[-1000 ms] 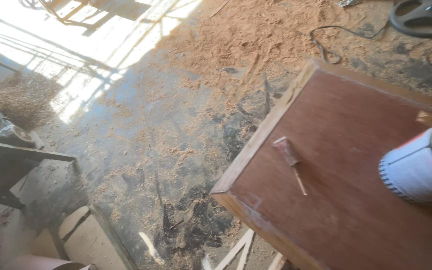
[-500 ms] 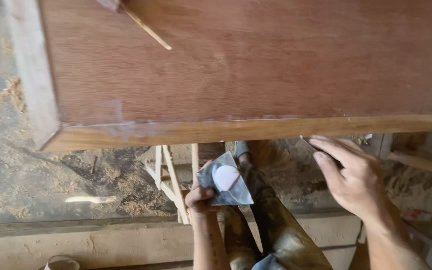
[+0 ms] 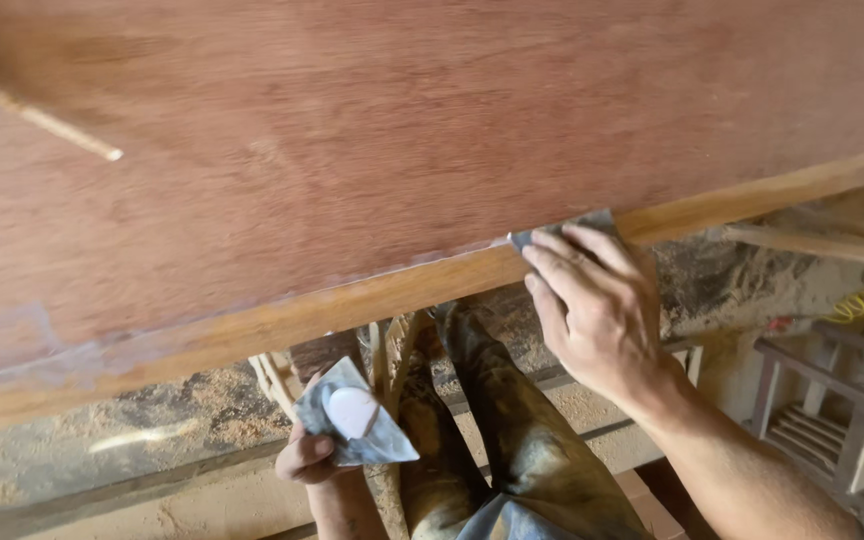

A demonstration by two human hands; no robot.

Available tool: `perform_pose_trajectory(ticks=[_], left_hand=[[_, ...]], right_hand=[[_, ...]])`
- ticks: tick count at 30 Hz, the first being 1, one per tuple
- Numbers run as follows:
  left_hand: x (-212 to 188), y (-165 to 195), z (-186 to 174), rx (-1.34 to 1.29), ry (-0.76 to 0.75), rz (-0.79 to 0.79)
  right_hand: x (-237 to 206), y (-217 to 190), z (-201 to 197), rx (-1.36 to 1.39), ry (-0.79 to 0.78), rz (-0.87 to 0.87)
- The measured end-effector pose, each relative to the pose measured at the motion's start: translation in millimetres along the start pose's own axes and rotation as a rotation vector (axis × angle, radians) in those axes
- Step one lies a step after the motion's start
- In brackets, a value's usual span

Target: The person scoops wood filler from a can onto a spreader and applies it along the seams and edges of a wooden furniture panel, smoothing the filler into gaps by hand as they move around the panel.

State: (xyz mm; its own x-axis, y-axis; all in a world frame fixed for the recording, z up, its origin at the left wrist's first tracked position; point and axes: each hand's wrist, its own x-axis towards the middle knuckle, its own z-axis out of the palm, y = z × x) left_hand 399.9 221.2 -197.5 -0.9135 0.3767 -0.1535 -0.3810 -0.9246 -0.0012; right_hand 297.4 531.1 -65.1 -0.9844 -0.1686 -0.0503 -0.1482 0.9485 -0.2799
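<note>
Under the right hand [image 3: 592,310], fingers pressed together and flat, a grey sandpaper piece [image 3: 564,228] lay against the wooden panel's edge [image 3: 372,295], whose long axis ran left-low to right-high. Below-left, the left hand [image 3: 310,455] pinched a second grey abrasive sheet [image 3: 352,412], pale-centred, pointing right. Open room remained beneath the edge.

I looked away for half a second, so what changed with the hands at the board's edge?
The right hand moved up to the wooden board's front edge and now presses a grey abrasive sheet against it; before, it hovered open below. The left hand stays low, holding a folded grey sheet with a pale blob.
</note>
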Motion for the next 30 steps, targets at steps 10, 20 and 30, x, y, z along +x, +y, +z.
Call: perform_pose_trajectory(ticks=[10, 20, 30], left_hand=[[-14.9, 2.2, -2.9, 0.042, 0.16, 0.004], [-15.1, -5.1, 4.6, 0.119, 0.152, -0.047], [-4.6, 28.5, 31.6, 0.276, 0.224, -0.004]], right_hand=[[-6.6, 33.5, -23.7, -0.008, -0.039, -0.005], [9.6, 29.9, -35.0, 0.014, -0.107, -0.048], [37.5, -41.2, -13.4, 0.067, -0.13, -0.044]])
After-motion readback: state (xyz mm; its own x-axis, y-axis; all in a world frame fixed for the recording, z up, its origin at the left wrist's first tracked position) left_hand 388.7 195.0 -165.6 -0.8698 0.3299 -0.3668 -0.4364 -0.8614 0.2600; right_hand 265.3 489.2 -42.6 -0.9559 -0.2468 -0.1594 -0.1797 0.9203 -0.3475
